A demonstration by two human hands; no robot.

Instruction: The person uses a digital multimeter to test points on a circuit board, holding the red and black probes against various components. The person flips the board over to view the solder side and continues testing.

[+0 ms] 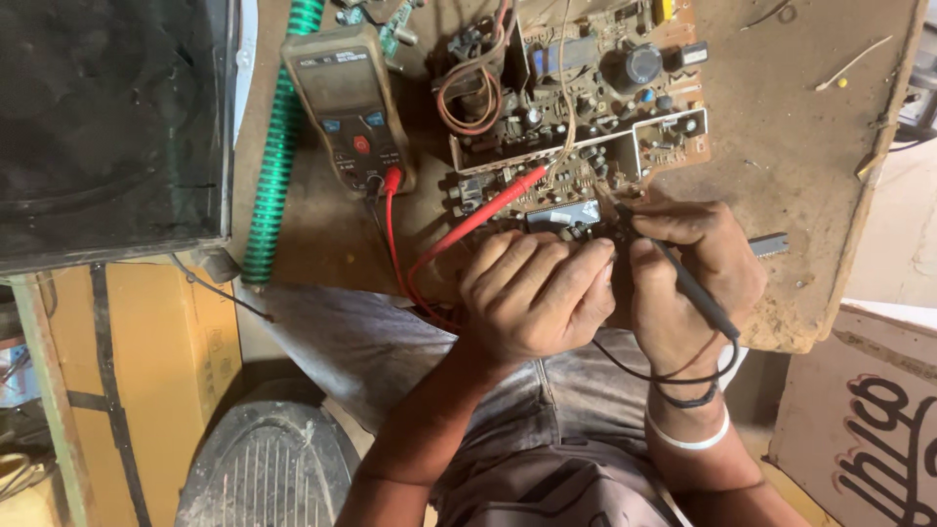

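- wooden worktable, brown, worn and scratched, fills the upper middle and right of the head view; its near edge sits just past the person's lap
- dark screen housing at top left, beside the table, black and dusty
- circuit board lies flat on the table at top centre, tan, crowded with capacitors, coils and wire loops; near edge partly hidden by both hands
- green ribbed hose runs down the left side of the table
- multimeter just left of the board, brown-grey case, blank display, red and black leads plugged at its bottom
- left hand curled, fingers closed narrow around the red probe, whose tip slants up onto the board's near edge
- right hand closed in a pen grip on the black probe, tip pressed to the board just beside the left fingertips; lead loops down past the wrist
- wrist bands on right wrist, black and white
- small black chip on the table right of the right hand
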